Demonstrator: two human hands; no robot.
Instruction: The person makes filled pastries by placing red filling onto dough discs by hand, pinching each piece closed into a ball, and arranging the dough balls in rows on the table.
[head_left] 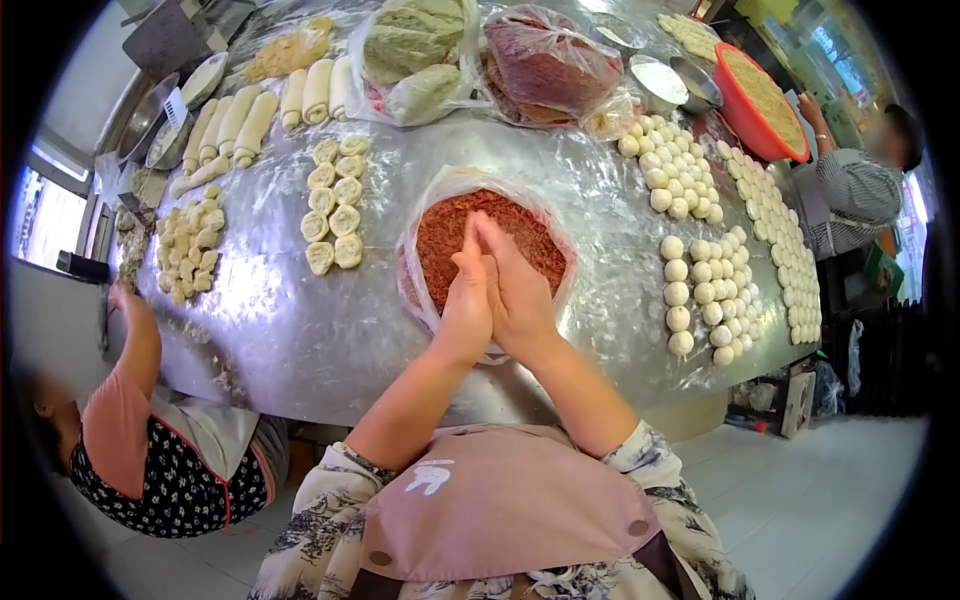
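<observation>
My left hand (468,308) and my right hand (517,290) are pressed palm to palm, fingers pointing away from me. Whatever lies between the palms, if anything, is hidden. Both are above a crumbly reddish-brown filling (440,235), which sits in a clear plastic bag (408,285) with its edge folded open. To the left are two columns of pale rolled dough pieces (318,200). On the right stand rows of round white dough balls (677,294), with another group of dough balls (668,170) farther back.
Long dough rolls (237,122), a bag of greenish filling (415,45) and a bag of dark red filling (550,65) line the back of the metal table (260,330). A red basin (760,105) and flattened discs (780,240) are at right. Co-workers stand left (165,450) and right (860,185).
</observation>
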